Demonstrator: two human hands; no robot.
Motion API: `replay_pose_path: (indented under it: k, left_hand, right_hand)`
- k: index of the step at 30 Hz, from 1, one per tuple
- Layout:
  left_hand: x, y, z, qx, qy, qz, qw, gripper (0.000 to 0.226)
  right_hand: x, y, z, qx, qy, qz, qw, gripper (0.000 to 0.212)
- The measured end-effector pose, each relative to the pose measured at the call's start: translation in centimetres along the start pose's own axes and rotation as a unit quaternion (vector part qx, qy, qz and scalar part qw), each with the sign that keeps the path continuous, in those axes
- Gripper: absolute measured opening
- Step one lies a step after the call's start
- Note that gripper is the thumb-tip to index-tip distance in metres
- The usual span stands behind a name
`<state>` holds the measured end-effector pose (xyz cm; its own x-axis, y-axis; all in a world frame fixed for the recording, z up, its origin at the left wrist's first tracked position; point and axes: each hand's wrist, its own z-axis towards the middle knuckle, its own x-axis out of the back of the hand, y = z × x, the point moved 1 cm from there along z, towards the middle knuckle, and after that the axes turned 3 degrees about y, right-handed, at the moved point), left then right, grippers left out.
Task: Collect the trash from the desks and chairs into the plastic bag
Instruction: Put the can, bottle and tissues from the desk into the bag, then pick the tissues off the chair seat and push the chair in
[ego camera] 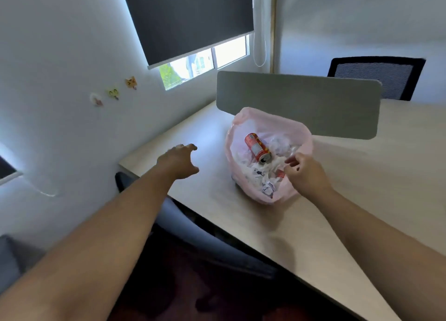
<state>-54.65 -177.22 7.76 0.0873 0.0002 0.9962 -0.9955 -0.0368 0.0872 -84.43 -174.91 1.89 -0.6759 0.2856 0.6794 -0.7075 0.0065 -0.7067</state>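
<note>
I see the pink plastic bag [246,116] standing open on the bench [337,212]; inside, a red can [257,149] lies on its side upon crumpled white paper [261,174].

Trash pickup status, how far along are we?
Done: a red can and crumpled paper lie in the pink plastic bag on the desk. In hand: the right hand pinches the bag's near rim; the left hand hovers open, holding nothing. Left: no loose trash shows on this desk; the seat of the far chair is hidden, so unchecked.

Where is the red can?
In the head view, the red can lies on its side inside the pink plastic bag, on white crumpled trash, just left of the right hand.
</note>
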Motion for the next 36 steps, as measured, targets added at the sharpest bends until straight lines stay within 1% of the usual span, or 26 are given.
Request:
replay_pose_path:
  k: [1, 3, 6, 8, 9, 10, 11, 13, 15, 16, 18, 20, 21, 25, 29, 32, 34, 36]
  left_hand:
    - [0.1, -0.8, -1.6, 0.023, -0.002, 0.005, 1.000, 0.068]
    - [0.3, -2.3, -4.8, 0.061, -0.015, 0.006, 0.998, 0.067]
    - [0.4, -2.9, -9.3, 0.081, -0.089, -0.057, 0.991, 0.061]
    - [-0.4, -2.3, -11.9, 0.074, -0.130, -0.059, 0.987, 0.054]
    - [-1.1, -1.9, -13.0, 0.066, -0.126, -0.038, 0.989, 0.048]
    - [-1.9, -1.6, -13.9, 0.061, -0.097, -0.025, 0.993, 0.042]
    - [-2.7, -1.6, -14.7, 0.064, -0.056, -0.030, 0.996, 0.038]
    - [-3.8, -2.0, -16.2, 0.079, 0.027, -0.074, 0.994, 0.039]
    - [-4.4, -2.8, -17.4, 0.103, 0.064, -0.133, 0.984, 0.050]
    - [-4.7, -3.1, -18.0, 0.124, 0.071, -0.176, 0.974, 0.060]
    - [-4.7, -3.9, -19.4, 0.172, 0.070, -0.273, 0.944, 0.075]
    - [-4.4, -4.8, -20.9, 0.196, 0.065, -0.348, 0.914, 0.080]
    - [-4.1, -4.8, -21.4, 0.202, 0.063, -0.367, 0.906, 0.080]
    - [-3.9, -8.4, -23.4, 0.227, 0.060, -0.393, 0.889, 0.078]
    - [-3.7, -12.4, -23.7, 0.244, 0.076, -0.411, 0.875, 0.079]
    - [-3.3, -15.9, -23.4, 0.277, 0.077, -0.440, 0.851, 0.079]
    - [-3.0, -17.6, -23.1, 0.286, 0.091, -0.420, 0.856, 0.077]
    - [-2.7, -19.1, -23.0, 0.279, 0.108, -0.378, 0.876, 0.075]
  right_hand:
    - [-0.2, -0.5, -1.3, 0.012, -0.047, 0.023, 0.999, 0.007]
    - [-0.5, -1.5, -4.1, 0.025, -0.137, 0.064, 0.988, 0.004]
    - [-1.3, -3.1, -8.7, 0.014, -0.250, 0.139, 0.958, 0.013]
    - [-2.3, -3.5, -11.8, -0.003, -0.349, 0.162, 0.923, 0.017]
    - [-2.7, -3.6, -13.2, -0.014, -0.396, 0.177, 0.901, 0.020]
    - [-2.9, -3.5, -14.2, -0.027, -0.425, 0.203, 0.882, 0.022]
    - [-3.0, -3.4, -15.0, -0.036, -0.437, 0.233, 0.868, 0.025]
    - [-2.7, -3.6, -16.0, -0.036, -0.437, 0.270, 0.857, 0.028]
    - [-3.2, -4.4, -17.0, -0.037, -0.435, 0.287, 0.853, 0.029]
    - [-3.6, -4.8, -17.7, -0.047, -0.435, 0.292, 0.850, 0.029]
    - [-5.0, -5.8, -19.4, -0.079, -0.435, 0.307, 0.843, 0.029]
    - [-6.6, -7.4, -21.3, -0.107, -0.421, 0.332, 0.837, 0.028]
    - [-6.9, -7.9, -22.0, -0.116, -0.411, 0.343, 0.836, 0.028]
    - [-9.9, -11.1, -26.3, -0.114, -0.395, 0.341, 0.845, 0.026]
    - [-13.0, -13.2, -30.2, -0.096, -0.353, 0.347, 0.863, 0.019]
    - [-15.0, -15.3, -32.7, -0.078, -0.354, 0.333, 0.871, 0.021]
    - [-15.7, -15.9, -33.9, -0.066, -0.365, 0.310, 0.875, 0.024]
    - [-16.1, -16.1, -34.6, -0.050, -0.387, 0.285, 0.875, 0.026]
